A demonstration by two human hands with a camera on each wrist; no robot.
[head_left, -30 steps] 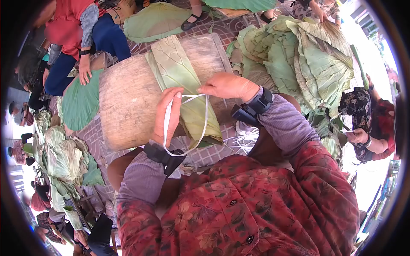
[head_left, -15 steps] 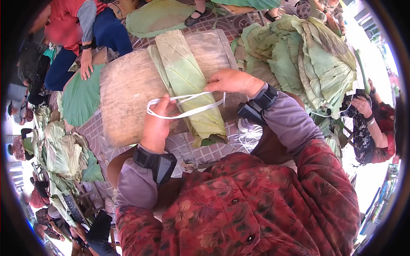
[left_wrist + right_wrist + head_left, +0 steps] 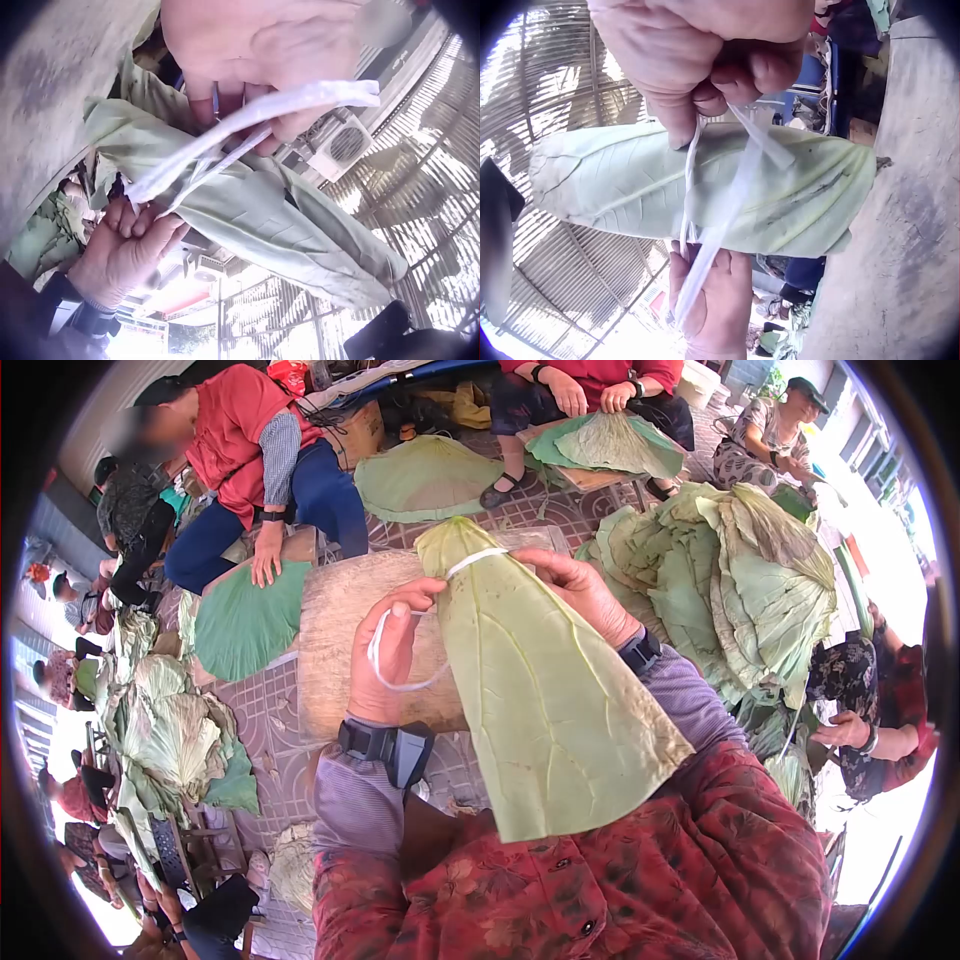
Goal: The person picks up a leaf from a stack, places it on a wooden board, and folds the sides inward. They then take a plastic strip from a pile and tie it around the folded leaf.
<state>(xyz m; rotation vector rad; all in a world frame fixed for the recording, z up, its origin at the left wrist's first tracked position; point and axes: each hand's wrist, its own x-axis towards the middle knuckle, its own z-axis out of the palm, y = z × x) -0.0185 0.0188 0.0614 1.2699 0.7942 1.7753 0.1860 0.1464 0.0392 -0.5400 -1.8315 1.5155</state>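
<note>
A long folded bundle of pale green lotus leaf (image 3: 545, 700) is tilted up between both hands, its wide end toward the chest. Around its narrow upper part passes a white plastic strap (image 3: 475, 560). The left hand (image 3: 385, 645) pinches the strap at the bundle's left edge, and a loop of it hangs by that thumb. On the opposite edge, the right hand (image 3: 580, 595) grips the strap with curled fingers. Two strands of strap (image 3: 739, 187) cross the leaf in the right wrist view. Behind the bundle lies a worn wooden block (image 3: 345, 650).
A large stack of dried leaves (image 3: 750, 590) stands to the right, with another leaf pile (image 3: 165, 720) at the left. Opposite sits a person in red (image 3: 240, 440), one hand on a green leaf (image 3: 255, 620). Another round leaf (image 3: 425, 480) lies on the patterned pavement.
The bundle has come up off the wooden block and tipped toward the chest. The strap, earlier a wide loop over the bundle, now lies closer around its narrow part. The head view has tilted up.
</note>
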